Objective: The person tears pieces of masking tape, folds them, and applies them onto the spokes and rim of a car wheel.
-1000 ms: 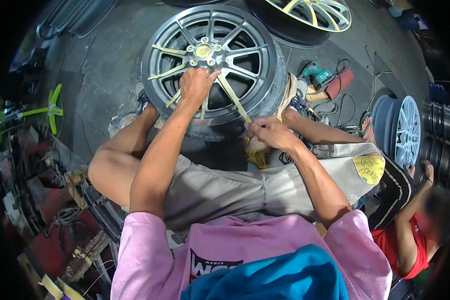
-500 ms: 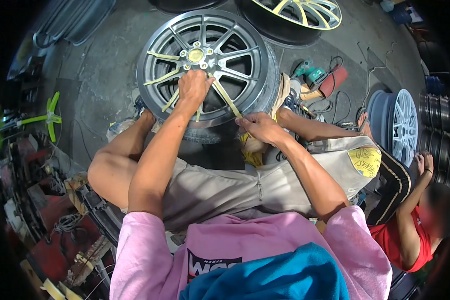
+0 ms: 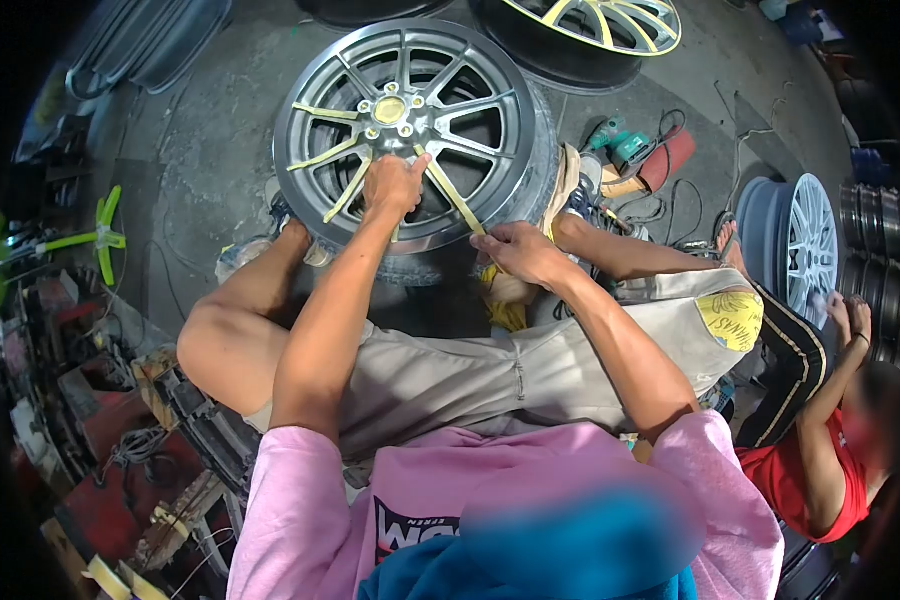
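Note:
A multi-spoke alloy wheel (image 3: pixel 515 125) lies face up in front of me, strips of yellow masking tape (image 3: pixel 327 158) along several spokes and a patch on its hub. Over the lower spokes, my left hand (image 3: pixel 395 185) is closed, its thumb at the upper end of one tape strip; whatever its curled fingers hold is hidden. My right hand (image 3: pixel 522 252) pinches the lower end of that same strip (image 3: pixel 454 195) at the rim's near edge. The strip runs straight between both hands along a spoke.
A green power tool (image 3: pixel 625 145) with a red sanding roll (image 3: pixel 670 160) and cables lies right of the wheel. Another taped wheel (image 3: pixel 610 45) is behind. A silver wheel (image 3: pixel 810 245) stands at right, near a person in a red shirt (image 3: pixel 820 470). A green stand (image 3: pixel 105 235) is left.
My left hand has shifted slightly down and right from near the hub, thumb now at the strip's top. My right hand stays almost in place. The other person's hands moved slightly.

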A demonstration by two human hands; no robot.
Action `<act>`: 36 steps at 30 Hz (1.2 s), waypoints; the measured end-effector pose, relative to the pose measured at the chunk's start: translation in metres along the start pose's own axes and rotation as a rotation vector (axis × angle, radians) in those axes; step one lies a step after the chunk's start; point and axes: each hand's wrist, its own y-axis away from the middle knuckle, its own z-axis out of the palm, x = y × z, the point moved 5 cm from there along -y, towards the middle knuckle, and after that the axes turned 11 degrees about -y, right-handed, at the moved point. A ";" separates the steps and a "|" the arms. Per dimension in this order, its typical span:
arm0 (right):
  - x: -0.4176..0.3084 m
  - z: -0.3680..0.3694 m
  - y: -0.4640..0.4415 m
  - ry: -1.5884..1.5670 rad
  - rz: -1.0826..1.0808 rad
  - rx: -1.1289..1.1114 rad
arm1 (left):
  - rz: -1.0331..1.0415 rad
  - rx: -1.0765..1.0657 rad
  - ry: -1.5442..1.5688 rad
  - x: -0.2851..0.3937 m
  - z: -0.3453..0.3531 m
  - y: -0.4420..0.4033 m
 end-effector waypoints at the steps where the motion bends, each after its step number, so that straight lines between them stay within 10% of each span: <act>1: 0.002 0.000 0.000 -0.002 0.004 0.000 | -0.045 -0.050 0.042 0.000 0.001 0.001; 28: 0.050 0.004 -0.014 -0.061 0.138 0.024 | -0.047 -0.403 -0.001 -0.008 0.020 -0.007; 36: 0.045 0.002 -0.011 0.112 0.095 0.071 | -0.151 -0.284 0.524 -0.023 0.038 -0.011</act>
